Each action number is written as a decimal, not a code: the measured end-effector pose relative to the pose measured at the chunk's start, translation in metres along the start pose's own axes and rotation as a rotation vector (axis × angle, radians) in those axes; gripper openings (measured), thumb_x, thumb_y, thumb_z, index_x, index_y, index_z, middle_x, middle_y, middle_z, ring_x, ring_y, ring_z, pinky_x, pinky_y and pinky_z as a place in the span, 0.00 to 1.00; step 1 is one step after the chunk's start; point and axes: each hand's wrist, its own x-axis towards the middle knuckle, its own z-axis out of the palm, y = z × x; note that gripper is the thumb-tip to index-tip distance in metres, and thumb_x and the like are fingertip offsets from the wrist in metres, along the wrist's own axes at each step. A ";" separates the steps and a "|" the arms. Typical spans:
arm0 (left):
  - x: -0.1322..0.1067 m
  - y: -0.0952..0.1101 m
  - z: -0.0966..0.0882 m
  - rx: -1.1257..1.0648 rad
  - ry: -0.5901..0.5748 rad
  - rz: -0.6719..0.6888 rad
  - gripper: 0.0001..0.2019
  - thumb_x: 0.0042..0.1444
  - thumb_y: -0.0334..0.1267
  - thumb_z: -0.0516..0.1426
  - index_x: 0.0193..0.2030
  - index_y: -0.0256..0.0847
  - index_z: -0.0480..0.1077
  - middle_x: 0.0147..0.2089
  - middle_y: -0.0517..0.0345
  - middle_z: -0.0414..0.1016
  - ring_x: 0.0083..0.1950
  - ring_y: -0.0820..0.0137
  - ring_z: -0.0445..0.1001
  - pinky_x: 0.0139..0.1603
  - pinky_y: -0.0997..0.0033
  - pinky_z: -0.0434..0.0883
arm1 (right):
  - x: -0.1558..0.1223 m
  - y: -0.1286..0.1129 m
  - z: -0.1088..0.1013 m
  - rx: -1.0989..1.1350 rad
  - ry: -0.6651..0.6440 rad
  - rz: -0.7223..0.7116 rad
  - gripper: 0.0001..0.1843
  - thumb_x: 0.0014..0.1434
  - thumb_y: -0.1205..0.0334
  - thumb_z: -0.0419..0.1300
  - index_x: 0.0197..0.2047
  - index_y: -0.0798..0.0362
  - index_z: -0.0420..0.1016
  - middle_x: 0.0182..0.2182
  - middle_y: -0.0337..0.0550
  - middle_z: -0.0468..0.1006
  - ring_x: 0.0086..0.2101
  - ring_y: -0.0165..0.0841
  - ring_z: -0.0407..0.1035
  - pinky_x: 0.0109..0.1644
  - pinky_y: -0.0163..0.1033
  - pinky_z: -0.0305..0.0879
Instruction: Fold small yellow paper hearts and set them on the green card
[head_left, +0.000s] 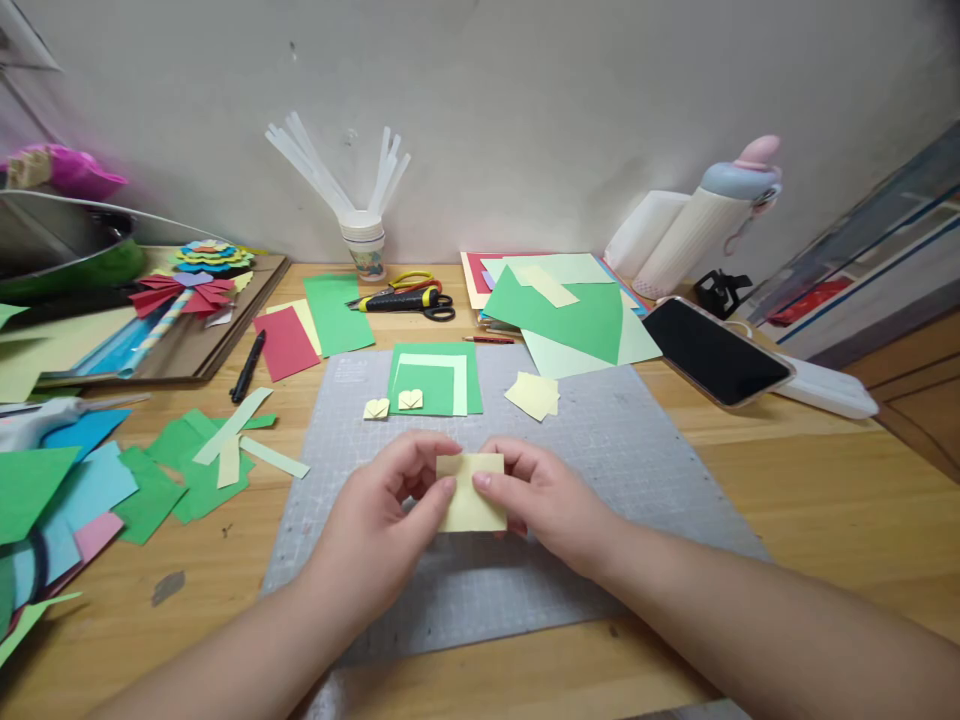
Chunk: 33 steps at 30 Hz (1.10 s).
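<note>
Both my hands pinch a small pale yellow paper rectangle (471, 492) over the grey cutting mat (600, 470). My left hand (382, 530) grips its left edge with thumb and fingers. My right hand (544, 500) grips its right edge the same way. Farther back on the mat lie a green paper square (442, 385) with a pale border, two small folded yellow paper hearts (376, 408) (410, 400), and a loose yellow paper piece (532, 395).
Scissors (409, 298), a black pen (247, 366), red and green sheets (285, 342), a paper cup of strips (365, 245), a paper stack (570, 310), a phone (712, 350) and a bottle (712, 225) ring the mat. Green and blue scraps (112, 470) lie left.
</note>
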 end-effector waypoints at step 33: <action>0.004 0.001 0.000 -0.157 0.130 0.058 0.11 0.49 0.33 0.62 0.25 0.40 0.62 0.28 0.65 0.67 0.29 0.77 0.69 0.30 0.77 0.68 | -0.004 0.008 0.006 0.178 -0.020 -0.017 0.17 0.52 0.50 0.66 0.36 0.56 0.72 0.28 0.40 0.79 0.28 0.29 0.76 0.31 0.33 0.72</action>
